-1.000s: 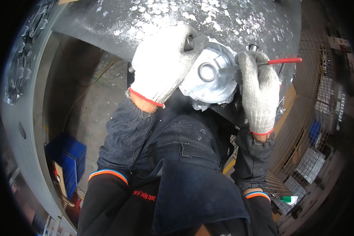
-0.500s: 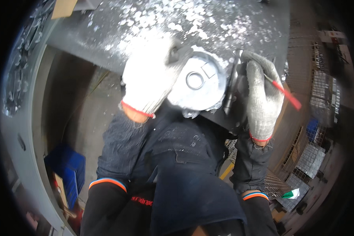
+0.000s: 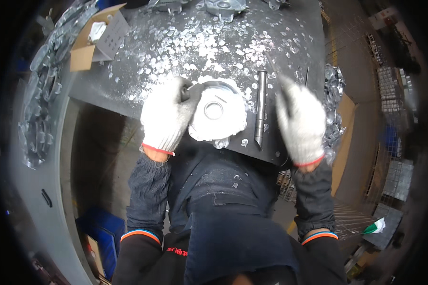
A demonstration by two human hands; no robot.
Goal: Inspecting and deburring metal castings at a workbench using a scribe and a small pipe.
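A round, pale metal casting (image 3: 226, 124) with a raised ring in its middle lies flat near the table's front edge. My left hand (image 3: 167, 114), in a white knit glove with dark-stained fingertips, is closed on its left rim. To the right of the casting, a dark metal rod (image 3: 260, 107) with a slanted tip lies on the table, out of either hand. My gloved right hand (image 3: 302, 118) is just beyond the rod, blurred by motion. From its fingers a thin, dark, blurred shape (image 3: 272, 61) points up and left; its kind is unclear.
Shiny metal flakes (image 3: 209, 47) cover much of the dark table (image 3: 100, 88). More castings (image 3: 225, 5) sit at the far edge. An open cardboard box (image 3: 110, 40) is at far left. Metal parts are heaped along the left (image 3: 37, 104) and right (image 3: 334, 95) sides.
The rod, earlier beside my right fingers, now lies apart from them. My right hand has turned, and the red-handled tool in it is hidden. My left hand stays on the casting.
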